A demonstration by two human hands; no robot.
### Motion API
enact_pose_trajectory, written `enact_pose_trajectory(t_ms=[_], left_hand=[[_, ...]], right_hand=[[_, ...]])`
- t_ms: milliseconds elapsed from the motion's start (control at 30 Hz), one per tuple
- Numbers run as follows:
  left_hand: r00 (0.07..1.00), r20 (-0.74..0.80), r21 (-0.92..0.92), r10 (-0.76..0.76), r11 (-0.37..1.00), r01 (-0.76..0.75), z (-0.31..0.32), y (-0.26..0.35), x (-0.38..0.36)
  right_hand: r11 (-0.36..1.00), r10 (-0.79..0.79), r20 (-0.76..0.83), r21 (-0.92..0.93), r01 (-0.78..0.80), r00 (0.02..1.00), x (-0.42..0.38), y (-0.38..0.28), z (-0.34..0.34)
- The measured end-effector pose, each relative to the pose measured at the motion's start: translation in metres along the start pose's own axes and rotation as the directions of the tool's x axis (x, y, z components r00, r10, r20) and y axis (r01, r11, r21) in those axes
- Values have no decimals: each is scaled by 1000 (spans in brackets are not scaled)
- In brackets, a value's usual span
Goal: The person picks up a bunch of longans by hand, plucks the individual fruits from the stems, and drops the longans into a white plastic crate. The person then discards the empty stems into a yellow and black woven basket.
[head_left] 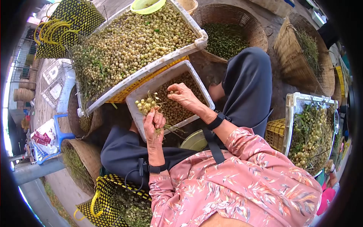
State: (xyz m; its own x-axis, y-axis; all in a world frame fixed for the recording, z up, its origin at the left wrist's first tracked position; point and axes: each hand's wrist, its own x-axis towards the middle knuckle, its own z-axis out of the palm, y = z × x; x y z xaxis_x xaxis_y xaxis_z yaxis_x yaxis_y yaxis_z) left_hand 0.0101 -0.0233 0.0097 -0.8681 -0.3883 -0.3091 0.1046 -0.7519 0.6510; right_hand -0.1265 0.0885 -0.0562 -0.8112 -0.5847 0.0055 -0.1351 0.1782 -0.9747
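Note:
My left hand (pixel 154 122) is closed around the stems of a bunch of small round yellowish fruit (pixel 146 104), with thin stalks trailing below the fist. Just to the right, my right hand (pixel 186 99) has its fingers curled together over a white foam box (pixel 133 101). Whatever its fingertips hold is too small to make out. Inside the box lie many loose brownish fruits (pixel 191 84). Behind it, a large white tray (pixel 141 65) is heaped with similar fruit, some on stems.
A wicker basket (pixel 261 34) of small green fruit stands beyond my knee. Another basket (pixel 287 60) holds twigs. At right is a white crate (pixel 290 113) of fruit bunches; at lower left, a black-and-yellow woven bag (pixel 94 204). A pale green bowl (pixel 194 140) sits between my legs.

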Motion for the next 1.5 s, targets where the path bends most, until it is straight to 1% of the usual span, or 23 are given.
enact_pose_trajectory(t_ms=[33,67,100,133,167,233,433,533,600,667,800,833,900,967,1067,1167,1233,1267,1300,1333,1367,1400,1500], left_hand=[[1000,10,10,-8,1000,8,1,-1,0],[999,23,9,-33,999,33,0,-3,0],[998,34,8,-58,998,57,-2,-4,1],[996,44,9,-79,997,79,-2,-4,1],[993,-3,-18,-116,993,116,3,-3,-1],[991,30,34,-130,991,129,0,-2,-2],[994,10,159,-108,982,105,7,-3,-4],[996,-17,209,-90,974,91,7,-4,-5],[997,-23,256,-74,964,77,8,-4,-5],[998,-37,264,-53,963,61,7,-3,-6],[997,-67,296,-40,953,59,3,-4,-4],[997,-67,284,-50,957,67,1,-3,-4],[995,-63,262,-73,961,87,-2,-3,-3],[994,-45,328,-97,939,107,-3,-1,-3],[992,-82,375,-96,919,120,-6,-5,0],[981,-194,456,-14,884,103,-12,-16,5],[959,-269,553,92,829,76,-2,-21,3],[950,-281,589,133,805,62,-1,-21,3],[941,-291,625,173,779,50,-1,-21,3],[931,-299,659,211,751,41,0,-21,3],[931,-307,659,200,750,56,0,-20,4],[946,-292,596,140,800,65,-3,-19,3],[971,-238,427,17,900,89,-10,-15,4]], right_hand=[[960,126,124,234,-152,984,-1,-14,-7],[846,212,273,430,-316,938,-3,-43,-19],[665,252,432,573,-479,866,-4,-58,-24],[600,229,479,616,-510,848,-3,-56,-18],[576,188,500,641,-507,845,-4,-53,-12],[514,134,504,701,-495,853,-6,-48,-2],[516,126,472,720,-464,872,-7,-51,-6],[541,205,440,694,-476,874,-5,-41,-6],[537,307,330,715,-449,893,-4,-37,-7],[492,297,264,781,-384,918,1,-32,-14],[500,199,516,678,-539,833,-8,-55,-20],[450,167,587,669,-591,792,-7,-51,-15],[446,101,646,651,-615,757,-6,-42,-12],[406,21,662,679,-612,749,-5,-35,-11],[470,155,614,643,-604,774,-5,-30,-5],[723,247,488,482,-495,837,-7,-33,-4],[927,168,315,272,-259,934,-8,-34,-4],[981,102,236,138,-137,966,-9,-34,-6],[989,91,225,96,-115,970,-8,-30,-7],[938,182,302,232,-257,936,-7,-31,-7],[849,255,389,349,-397,885,-7,-31,-7],[726,305,484,439,-529,820,-7,-33,-6],[711,201,506,514,-481,839,-8,-39,-5]])
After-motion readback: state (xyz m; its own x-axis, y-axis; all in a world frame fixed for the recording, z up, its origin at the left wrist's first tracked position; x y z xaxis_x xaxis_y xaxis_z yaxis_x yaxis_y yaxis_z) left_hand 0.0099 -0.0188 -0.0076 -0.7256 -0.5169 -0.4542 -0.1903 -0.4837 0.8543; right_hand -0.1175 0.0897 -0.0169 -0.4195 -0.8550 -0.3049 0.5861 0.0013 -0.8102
